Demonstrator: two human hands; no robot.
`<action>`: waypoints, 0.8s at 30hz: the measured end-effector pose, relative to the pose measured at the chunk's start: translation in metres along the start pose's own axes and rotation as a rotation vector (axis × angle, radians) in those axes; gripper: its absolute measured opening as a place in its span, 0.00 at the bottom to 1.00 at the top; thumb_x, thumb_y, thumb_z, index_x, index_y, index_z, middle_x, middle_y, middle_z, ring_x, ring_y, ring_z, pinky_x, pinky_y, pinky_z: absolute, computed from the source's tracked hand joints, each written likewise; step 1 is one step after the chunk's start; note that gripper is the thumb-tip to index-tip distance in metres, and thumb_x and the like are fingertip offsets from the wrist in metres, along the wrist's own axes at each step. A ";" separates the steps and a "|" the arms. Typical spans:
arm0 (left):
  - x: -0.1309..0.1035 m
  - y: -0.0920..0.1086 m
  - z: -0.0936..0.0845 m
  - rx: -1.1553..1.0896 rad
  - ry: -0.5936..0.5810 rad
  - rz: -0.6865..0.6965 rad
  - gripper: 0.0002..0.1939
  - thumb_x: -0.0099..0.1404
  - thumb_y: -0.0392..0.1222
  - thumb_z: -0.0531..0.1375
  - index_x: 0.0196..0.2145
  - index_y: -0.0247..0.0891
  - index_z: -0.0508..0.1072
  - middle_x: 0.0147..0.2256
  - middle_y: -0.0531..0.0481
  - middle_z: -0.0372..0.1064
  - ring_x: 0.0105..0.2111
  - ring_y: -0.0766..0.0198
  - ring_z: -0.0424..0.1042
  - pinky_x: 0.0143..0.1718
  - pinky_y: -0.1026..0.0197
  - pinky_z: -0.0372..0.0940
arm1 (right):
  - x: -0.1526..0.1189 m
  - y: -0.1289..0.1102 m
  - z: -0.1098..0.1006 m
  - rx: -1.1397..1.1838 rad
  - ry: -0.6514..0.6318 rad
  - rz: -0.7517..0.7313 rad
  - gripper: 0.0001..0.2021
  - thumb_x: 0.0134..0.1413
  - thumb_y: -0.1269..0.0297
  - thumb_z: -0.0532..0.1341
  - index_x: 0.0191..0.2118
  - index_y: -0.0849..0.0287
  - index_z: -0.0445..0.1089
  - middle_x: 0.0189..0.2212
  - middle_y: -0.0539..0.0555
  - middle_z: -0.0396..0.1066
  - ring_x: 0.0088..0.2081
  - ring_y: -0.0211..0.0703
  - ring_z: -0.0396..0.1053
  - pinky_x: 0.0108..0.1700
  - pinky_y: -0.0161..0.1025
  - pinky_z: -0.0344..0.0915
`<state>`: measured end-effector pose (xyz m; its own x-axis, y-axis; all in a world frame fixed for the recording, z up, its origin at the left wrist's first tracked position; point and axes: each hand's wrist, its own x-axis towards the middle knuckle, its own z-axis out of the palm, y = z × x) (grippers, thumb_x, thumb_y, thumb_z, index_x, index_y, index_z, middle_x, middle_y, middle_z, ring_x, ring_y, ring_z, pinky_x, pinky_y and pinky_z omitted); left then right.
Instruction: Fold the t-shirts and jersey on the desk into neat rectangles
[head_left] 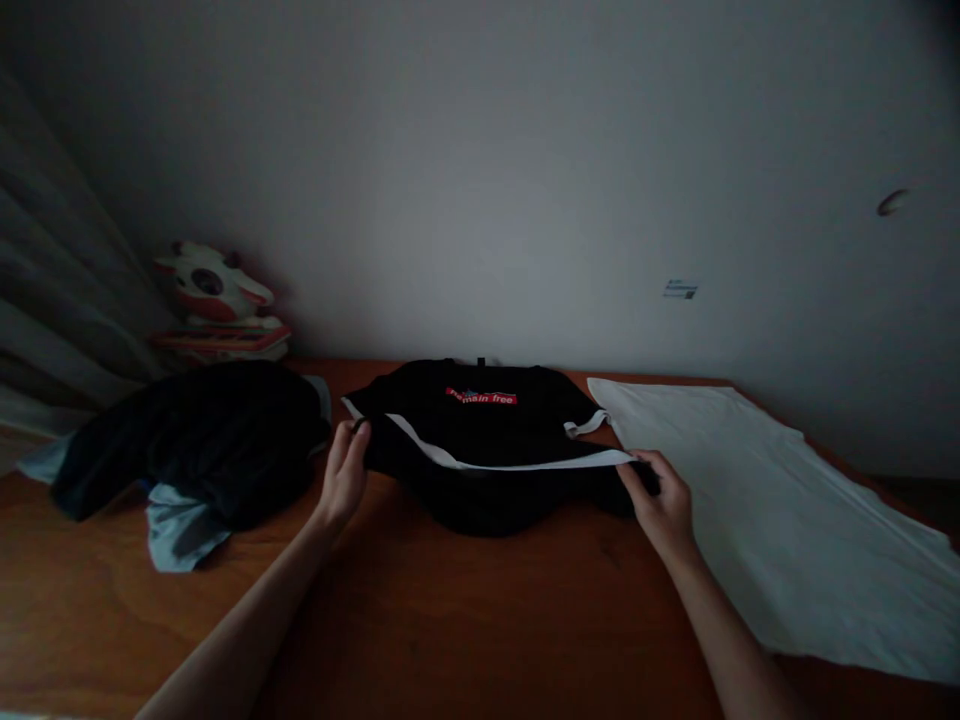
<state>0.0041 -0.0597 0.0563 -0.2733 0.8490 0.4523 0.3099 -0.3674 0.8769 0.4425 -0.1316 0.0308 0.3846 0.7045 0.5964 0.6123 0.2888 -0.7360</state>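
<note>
A black T-shirt (450, 425) with white trim and a red printed patch across its chest lies on the brown wooden table (480, 620), neck end toward the wall. Its near part is lifted and folds over, with a white band running between my hands. My left hand (347, 470) is closed on the shirt's left near corner. On the other side, my right hand (664, 505) pinches the right near corner between thumb and fingers. The cloth sags between the two hands.
Dark clothing (217, 440) with grey-blue parts is heaped at the left. White cloth (720, 510) lies flat along the right side. A cow-shaped toy (217, 290) stands at the back left beside a curtain (67, 270). Behind everything rises a pale wall (480, 180).
</note>
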 end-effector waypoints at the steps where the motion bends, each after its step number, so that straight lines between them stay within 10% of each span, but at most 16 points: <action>1: 0.003 0.001 -0.003 -0.023 0.030 -0.028 0.18 0.67 0.59 0.57 0.34 0.41 0.70 0.32 0.52 0.69 0.37 0.60 0.72 0.39 0.61 0.69 | 0.000 -0.002 -0.003 0.053 -0.020 0.052 0.16 0.55 0.45 0.64 0.37 0.54 0.72 0.32 0.52 0.75 0.37 0.49 0.72 0.42 0.42 0.68; 6: 0.005 0.001 -0.010 -0.005 -0.077 -0.112 0.22 0.68 0.62 0.53 0.35 0.40 0.71 0.32 0.51 0.70 0.37 0.58 0.72 0.39 0.60 0.69 | -0.001 -0.013 0.002 0.027 -0.254 0.237 0.21 0.55 0.38 0.60 0.35 0.54 0.69 0.30 0.51 0.74 0.35 0.49 0.72 0.40 0.42 0.68; 13: -0.007 0.003 -0.020 0.455 -0.857 0.322 0.25 0.58 0.60 0.67 0.43 0.38 0.75 0.48 0.40 0.73 0.51 0.47 0.71 0.58 0.45 0.64 | -0.015 -0.022 0.008 -0.218 -0.466 0.226 0.27 0.43 0.40 0.68 0.42 0.56 0.70 0.40 0.60 0.78 0.45 0.61 0.76 0.49 0.52 0.71; 18: -0.007 0.032 -0.044 0.350 -0.850 0.233 0.14 0.66 0.53 0.60 0.39 0.39 0.70 0.40 0.45 0.74 0.40 0.55 0.74 0.46 0.54 0.70 | -0.004 -0.048 -0.027 -0.078 -0.540 0.075 0.14 0.53 0.50 0.62 0.40 0.53 0.69 0.42 0.59 0.79 0.46 0.55 0.76 0.53 0.49 0.70; 24: -0.018 0.056 -0.098 0.101 -0.422 0.012 0.24 0.55 0.59 0.68 0.33 0.43 0.60 0.35 0.50 0.71 0.31 0.62 0.71 0.31 0.62 0.69 | -0.001 -0.092 -0.085 -0.101 -0.589 -0.011 0.16 0.47 0.62 0.62 0.45 0.52 0.72 0.46 0.57 0.78 0.49 0.54 0.75 0.54 0.46 0.70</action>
<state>-0.0633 -0.1325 0.1129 0.1202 0.9335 0.3377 0.4037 -0.3568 0.8425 0.4437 -0.2141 0.1251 -0.0526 0.9510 0.3046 0.6882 0.2555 -0.6790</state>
